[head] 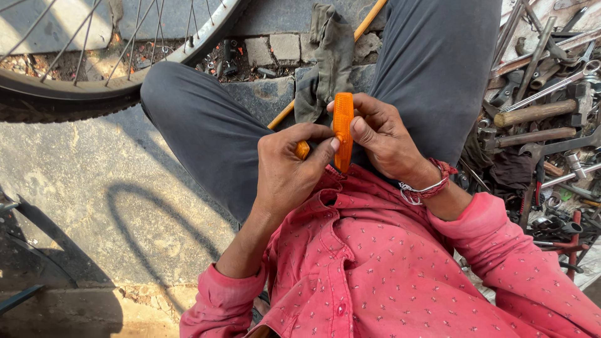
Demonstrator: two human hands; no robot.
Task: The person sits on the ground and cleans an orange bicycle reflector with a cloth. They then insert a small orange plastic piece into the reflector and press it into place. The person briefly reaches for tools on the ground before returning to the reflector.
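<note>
Orange reflector (342, 128), a long ribbed plastic strip, stands upright between my two hands, above my lap and just in front of my pink shirt (375, 263). My left hand (288, 169) is curled closed, thumb tip pressed against the strip's left edge near its middle, and a second small orange piece (302, 149) shows at its fingers. My right hand (383, 139) wraps the strip from the other side, fingers closed on its upper part, with red and white thread bands (432, 184) at the wrist. Behind the hands a grey cloth (328, 56) lies over a yellow wooden stick (369, 15). A bicycle wheel (94, 75) sits at upper left, and a heap of hammers and wrenches (544, 106) lies to my right.
</note>
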